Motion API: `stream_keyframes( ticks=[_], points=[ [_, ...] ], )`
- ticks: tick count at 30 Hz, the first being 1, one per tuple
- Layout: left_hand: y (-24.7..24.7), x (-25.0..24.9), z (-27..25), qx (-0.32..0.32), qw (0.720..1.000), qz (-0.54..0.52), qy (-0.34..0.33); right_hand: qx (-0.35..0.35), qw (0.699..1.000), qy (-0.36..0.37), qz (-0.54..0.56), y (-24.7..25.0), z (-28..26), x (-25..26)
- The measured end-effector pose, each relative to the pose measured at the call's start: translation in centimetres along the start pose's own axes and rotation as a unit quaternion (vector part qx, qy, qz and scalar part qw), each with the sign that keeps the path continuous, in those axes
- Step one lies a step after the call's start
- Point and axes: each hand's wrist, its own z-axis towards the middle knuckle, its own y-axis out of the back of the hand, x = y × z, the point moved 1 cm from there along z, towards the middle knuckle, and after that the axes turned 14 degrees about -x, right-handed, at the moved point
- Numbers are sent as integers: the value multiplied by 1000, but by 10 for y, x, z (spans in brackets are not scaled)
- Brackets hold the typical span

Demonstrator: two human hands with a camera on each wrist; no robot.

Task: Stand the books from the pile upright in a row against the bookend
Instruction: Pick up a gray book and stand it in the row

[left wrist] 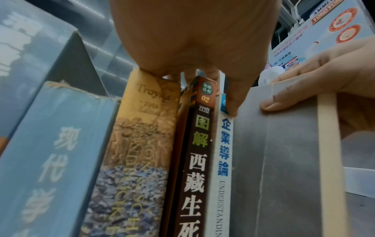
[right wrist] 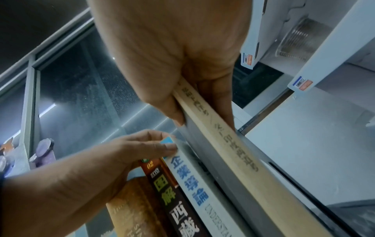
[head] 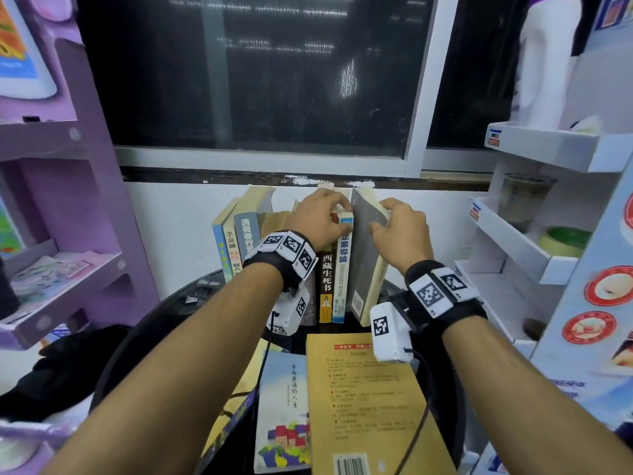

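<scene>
A row of upright books (head: 236,241) stands at the back of the dark round table (head: 164,320). My left hand (head: 322,221) curls over the tops of the brown-spined book (left wrist: 198,144) and the white-and-blue-spined book (left wrist: 223,144), its thumb on the white spine. My right hand (head: 394,228) grips the top of a grey-covered book (head: 364,255), which stands tilted at the row's right end, against the white-and-blue book. In the right wrist view its cream spine (right wrist: 233,147) runs between thumb and fingers. The pile at the front holds a yellow book (head: 363,399) and a pale blue one (head: 284,406), both lying flat. The bookend is hidden.
A purple shelf unit (head: 68,200) stands close on the left and a white display rack (head: 534,241) with a green bowl (head: 565,240) on the right. A window and white wall lie right behind the row. Black cloth (head: 68,371) sits at the table's left.
</scene>
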Motion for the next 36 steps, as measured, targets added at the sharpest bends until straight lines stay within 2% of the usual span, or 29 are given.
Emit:
stream_keyframes(
  ticks=[9,20,22,26,30,36],
  points=[
    [4,3,-4,28,997,38,-53,19,1000,19,12,-35,6,-8],
    [6,3,-5,34,997,42,-60,69,997,35,29,-51,11,-20],
    [6,4,-5,33,997,44,-59,99,994,28,32,-53,13,-22],
    [5,4,-5,34,997,41,-58,201,978,29,53,-49,12,-23],
    [4,4,-5,29,997,36,-61,246,966,56,50,-42,9,-26],
    [2,5,-5,35,997,45,-57,219,972,64,59,-46,4,-30]
  ],
)
